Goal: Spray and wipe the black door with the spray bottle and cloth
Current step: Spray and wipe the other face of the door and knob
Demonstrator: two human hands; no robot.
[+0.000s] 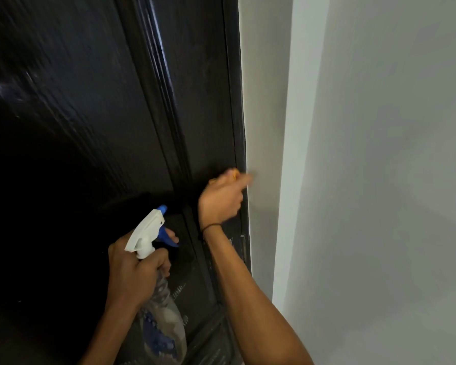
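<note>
The glossy black door (90, 101) fills the left half of the view, with raised vertical mouldings and a dark frame at its right edge. My left hand (136, 270) grips the neck of a clear spray bottle (159, 320) with a white head and blue nozzle and trigger, pointed at the door. My right hand (221, 198) is blurred and pressed against the door's right edge near the frame, clutching an orange cloth (233, 173) of which only a small bit shows above the fingers.
A light grey wall (379, 180) with a protruding corner (287, 154) stands directly right of the door frame. White specks mark the lower part of the frame (241, 241) below my right wrist.
</note>
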